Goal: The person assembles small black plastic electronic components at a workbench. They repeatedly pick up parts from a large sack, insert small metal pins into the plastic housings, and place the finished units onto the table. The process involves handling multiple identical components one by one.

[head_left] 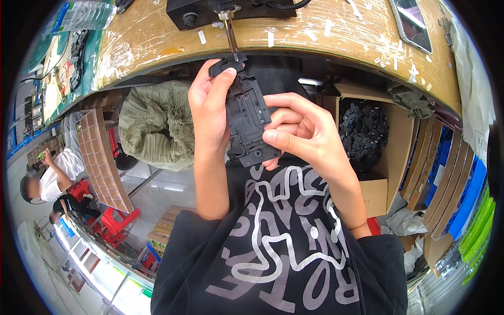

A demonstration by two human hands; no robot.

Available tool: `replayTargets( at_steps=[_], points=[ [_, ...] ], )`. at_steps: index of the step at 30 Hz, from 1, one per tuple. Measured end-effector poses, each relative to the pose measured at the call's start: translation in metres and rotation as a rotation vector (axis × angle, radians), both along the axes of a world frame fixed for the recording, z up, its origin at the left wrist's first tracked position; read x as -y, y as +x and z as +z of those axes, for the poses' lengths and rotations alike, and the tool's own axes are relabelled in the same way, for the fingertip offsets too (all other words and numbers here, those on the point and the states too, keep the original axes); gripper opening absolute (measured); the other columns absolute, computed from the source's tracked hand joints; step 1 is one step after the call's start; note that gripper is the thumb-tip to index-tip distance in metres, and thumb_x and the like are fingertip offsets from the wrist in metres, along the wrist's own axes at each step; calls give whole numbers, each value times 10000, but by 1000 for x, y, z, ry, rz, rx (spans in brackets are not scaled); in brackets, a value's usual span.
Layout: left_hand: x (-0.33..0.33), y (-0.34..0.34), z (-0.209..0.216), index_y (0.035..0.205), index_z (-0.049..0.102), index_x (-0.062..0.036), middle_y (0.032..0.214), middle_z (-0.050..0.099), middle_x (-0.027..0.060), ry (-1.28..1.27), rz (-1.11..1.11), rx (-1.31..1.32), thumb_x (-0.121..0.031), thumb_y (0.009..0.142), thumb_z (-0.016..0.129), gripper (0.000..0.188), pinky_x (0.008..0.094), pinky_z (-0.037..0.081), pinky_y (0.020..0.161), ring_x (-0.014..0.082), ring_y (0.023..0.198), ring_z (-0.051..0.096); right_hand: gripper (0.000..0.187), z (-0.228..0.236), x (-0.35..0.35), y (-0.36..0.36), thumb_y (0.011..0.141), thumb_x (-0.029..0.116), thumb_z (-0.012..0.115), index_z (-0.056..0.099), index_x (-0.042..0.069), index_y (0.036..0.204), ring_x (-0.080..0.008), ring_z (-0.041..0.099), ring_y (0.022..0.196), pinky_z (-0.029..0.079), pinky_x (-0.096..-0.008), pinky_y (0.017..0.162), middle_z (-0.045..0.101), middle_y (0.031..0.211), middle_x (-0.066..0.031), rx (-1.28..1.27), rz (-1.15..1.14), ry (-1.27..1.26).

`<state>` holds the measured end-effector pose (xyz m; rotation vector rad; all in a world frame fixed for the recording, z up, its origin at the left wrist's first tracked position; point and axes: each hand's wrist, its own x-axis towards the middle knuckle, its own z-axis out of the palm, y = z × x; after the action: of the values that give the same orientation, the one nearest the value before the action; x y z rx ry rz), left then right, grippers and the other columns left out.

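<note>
Head view: shows a long black moulded part (247, 113) at centre, held slantwise between the near edge of a film-covered workbench (315, 39) and a dark printed shirt (378, 273), recessed face toward the camera. Note the left hand (210, 100), clamped on the upper end with the thumb pressed against the face; note the right hand (304, 128), closed on the right long edge lower down, thumb and forefinger on the rim. Observe, directly above, a metal driver shaft (229, 34) with its tip at the upper end; cannot tell contact from a narrow gap. Includes, farther up, a black box (194, 20) on the bench and a phone-like device (412, 23) at upper right. Compare, below bench level, a woven sack (144, 115) to the left and an open carton (396, 157) of black pieces (362, 128) to the right.
</note>
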<state>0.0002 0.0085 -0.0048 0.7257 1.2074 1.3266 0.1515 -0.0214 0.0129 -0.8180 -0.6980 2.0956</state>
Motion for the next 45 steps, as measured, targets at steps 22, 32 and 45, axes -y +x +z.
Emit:
replayTargets(
  at_steps=[22, 32, 45],
  points=[
    [-1, -2, 2, 880, 536, 5, 722, 546, 11, -33, -32, -14, -85, 795, 502, 129, 181, 422, 514, 43, 579, 499, 367, 1, -1, -3, 756, 28, 599, 412, -80, 1052, -151, 591, 614, 522, -250, 498, 554, 752, -98, -2, -19, 16],
    [4, 0, -3, 911, 518, 12, 742, 552, 20, -25, -27, -22, -60, 808, 495, 128, 190, 430, 520, 50, 595, 513, 393, -11, 8, 1, 758, 25, 595, 406, -78, 1086, -163, 594, 602, 513, -239, 497, 555, 753, -98, 19, -7, -14],
    [8, -4, -12, 929, 503, -18, 729, 536, -5, 27, -81, -144, -127, 825, 525, 152, 173, 390, 516, 33, 597, 484, 389, -12, 11, 5, 757, -12, 581, 414, -61, 1105, -137, 578, 614, 509, -231, 507, 528, 745, -57, 95, 6, -30]
  ],
)
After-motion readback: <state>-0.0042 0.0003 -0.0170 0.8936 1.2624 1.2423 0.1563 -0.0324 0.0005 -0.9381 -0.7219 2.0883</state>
